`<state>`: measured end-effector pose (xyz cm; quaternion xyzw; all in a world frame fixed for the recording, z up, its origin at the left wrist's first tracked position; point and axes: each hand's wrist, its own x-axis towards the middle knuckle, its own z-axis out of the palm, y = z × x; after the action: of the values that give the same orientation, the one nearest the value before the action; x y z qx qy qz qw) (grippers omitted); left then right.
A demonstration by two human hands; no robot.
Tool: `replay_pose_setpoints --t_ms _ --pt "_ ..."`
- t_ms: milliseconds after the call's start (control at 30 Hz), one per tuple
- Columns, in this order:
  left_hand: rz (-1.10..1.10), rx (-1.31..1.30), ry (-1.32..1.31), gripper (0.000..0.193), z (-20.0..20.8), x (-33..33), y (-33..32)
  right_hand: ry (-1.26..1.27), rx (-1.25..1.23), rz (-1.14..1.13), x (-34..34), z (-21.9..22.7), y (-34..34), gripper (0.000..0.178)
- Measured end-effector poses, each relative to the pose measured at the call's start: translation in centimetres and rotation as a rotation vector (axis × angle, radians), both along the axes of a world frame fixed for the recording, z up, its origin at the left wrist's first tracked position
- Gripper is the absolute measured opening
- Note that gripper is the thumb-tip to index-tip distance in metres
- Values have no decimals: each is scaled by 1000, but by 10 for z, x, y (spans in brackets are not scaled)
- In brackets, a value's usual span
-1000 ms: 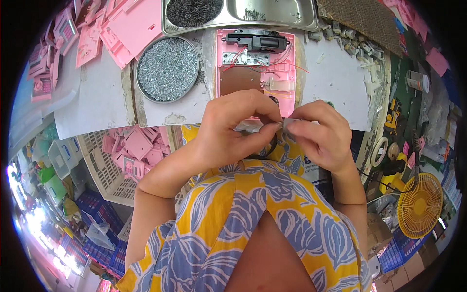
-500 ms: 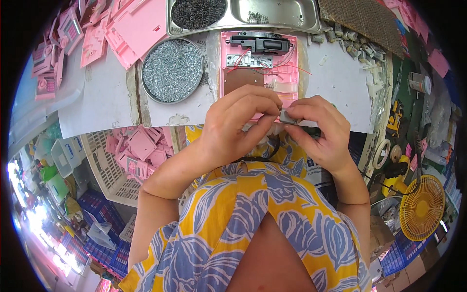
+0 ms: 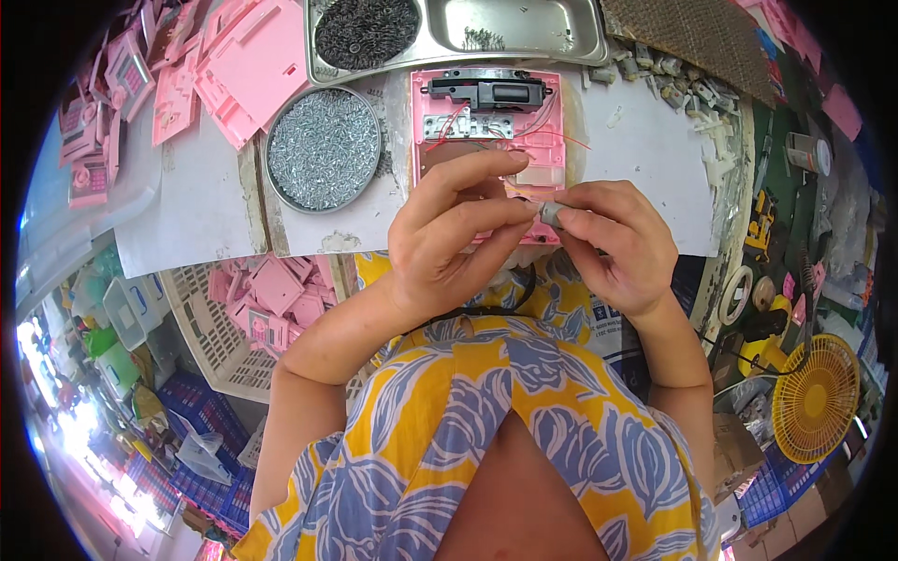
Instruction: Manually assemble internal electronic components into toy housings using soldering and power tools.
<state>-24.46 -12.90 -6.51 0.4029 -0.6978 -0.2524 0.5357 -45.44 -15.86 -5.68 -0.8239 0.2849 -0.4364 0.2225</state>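
My right hand (image 3: 619,245) pinches a small grey block-shaped part (image 3: 550,215) between thumb and fingers. The thumb and a finger of my left hand (image 3: 451,229) close at the part's left end, while its upper fingers reach out over a pink plastic casing (image 3: 419,122). Both hands hover just above the near end of this casing. Fixed in its far end is a black plastic mechanism (image 3: 491,93), with a silvery metal plate (image 3: 468,126) below it and thin red and dark wires around. My left fingers cover some of the casing's lower half.
Left of the casing stands a round tin of small metal screws (image 3: 323,150). A steel tray (image 3: 430,58) with dark springs lies beyond. Pink panels (image 3: 253,70) pile up at far left, small motor-like parts (image 3: 669,70) at far right. A white basket (image 3: 201,327) holds more pink pieces.
My left hand's upper fingers have lifted and spread away from the pinch. The grey part has turned slightly between my fingertips. The whole view has shifted a little.
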Motion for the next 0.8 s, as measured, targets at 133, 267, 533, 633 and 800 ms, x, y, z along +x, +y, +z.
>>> replay_pose_setpoints --t_ms 133,267,533,633,800 --pt "73 96 86 29 5 -2 0 -11 -10 -4 -5 -3 -1 42" --pt "125 134 -270 26 9 4 -34 -25 -40 -25 -8 -5 -2 42" --pt "147 -114 -946 16 3 -13 -72 14 74 -122 -34 -4 3 39" --pt "147 -147 -950 13 -3 -14 -73 21 159 -174 -38 -7 2 36" --pt "160 -69 -559 10 -7 6 -58 56 336 -206 -37 -6 -8 33"
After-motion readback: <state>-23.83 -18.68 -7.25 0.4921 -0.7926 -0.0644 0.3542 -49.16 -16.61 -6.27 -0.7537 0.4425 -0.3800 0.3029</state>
